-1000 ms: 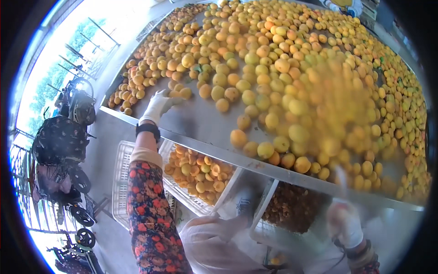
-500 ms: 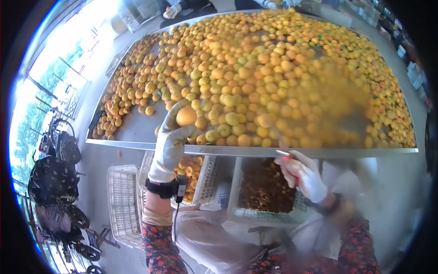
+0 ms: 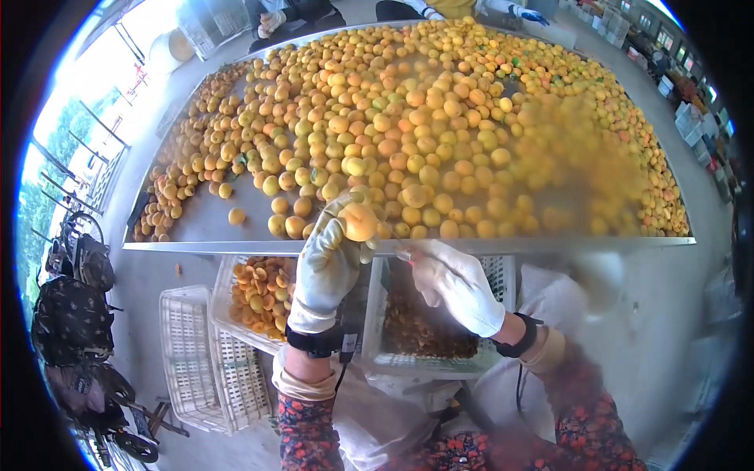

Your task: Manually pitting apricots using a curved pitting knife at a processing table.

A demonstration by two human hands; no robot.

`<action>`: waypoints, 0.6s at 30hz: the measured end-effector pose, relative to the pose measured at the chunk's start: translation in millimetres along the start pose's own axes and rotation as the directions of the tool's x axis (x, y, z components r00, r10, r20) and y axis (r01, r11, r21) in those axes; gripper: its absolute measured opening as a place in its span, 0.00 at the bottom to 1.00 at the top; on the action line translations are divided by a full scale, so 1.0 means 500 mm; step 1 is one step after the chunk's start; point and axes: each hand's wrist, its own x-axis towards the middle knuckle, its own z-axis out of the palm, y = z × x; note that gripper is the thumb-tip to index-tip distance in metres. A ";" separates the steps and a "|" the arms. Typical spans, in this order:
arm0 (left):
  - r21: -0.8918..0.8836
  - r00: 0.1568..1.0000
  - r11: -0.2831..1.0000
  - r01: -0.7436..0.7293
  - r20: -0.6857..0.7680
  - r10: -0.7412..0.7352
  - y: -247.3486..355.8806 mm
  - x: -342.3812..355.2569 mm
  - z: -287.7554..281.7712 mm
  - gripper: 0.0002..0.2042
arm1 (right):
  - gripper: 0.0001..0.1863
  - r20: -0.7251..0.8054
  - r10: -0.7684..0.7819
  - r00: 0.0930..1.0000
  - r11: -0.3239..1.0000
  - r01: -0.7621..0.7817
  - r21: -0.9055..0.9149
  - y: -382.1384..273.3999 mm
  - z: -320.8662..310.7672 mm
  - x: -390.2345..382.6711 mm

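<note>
L hand [image 3: 326, 271]: 1 orange fruit [image 3: 360, 223], fingers closed round it. R hand [image 3: 455, 286]: fingers curled on red tool [image 3: 409, 261], mostly hidden. Beyond fingers: worktop [image 3: 203, 223] w/ fruit pile [image 3: 389, 147].

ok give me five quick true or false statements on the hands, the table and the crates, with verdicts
1. The left hand holds an orange-yellow fruit near the front edge of the metal table. True.
2. The right hand is bare. False: the right hand wears a white glove.
3. The crate of split fruit stands left of the crate holding dark brown pieces. True.
4. Loose fruit covers the whole table. False: the table shows bare metal toward its front left corner.
5. Another person's gloved hand shows beyond the far edge of the table. True.
</note>
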 end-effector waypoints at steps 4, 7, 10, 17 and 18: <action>0.112 0.996 0.993 -0.022 0.089 0.012 0.003 0.015 -0.004 0.26 | 0.14 -0.049 0.050 0.998 0.998 -0.049 0.025 0.030 0.001 0.010; 0.247 0.998 0.968 -0.048 0.054 0.036 0.001 0.018 0.002 0.24 | 0.12 -0.088 0.030 0.996 0.993 -0.020 0.114 0.040 0.007 0.015; 0.470 0.994 0.877 -0.101 0.004 0.112 -0.004 0.018 0.010 0.21 | 0.10 -0.122 0.051 0.991 0.991 -0.034 0.131 0.046 0.010 0.019; 0.601 0.986 0.788 -0.130 -0.002 0.164 -0.022 0.016 0.015 0.20 | 0.09 -0.244 -0.086 0.966 0.996 0.074 -0.059 0.078 0.017 0.022; 0.602 0.987 0.789 -0.126 -0.006 0.161 -0.024 0.013 0.019 0.20 | 0.09 -0.244 -0.081 0.966 0.996 0.069 -0.056 0.075 0.019 0.023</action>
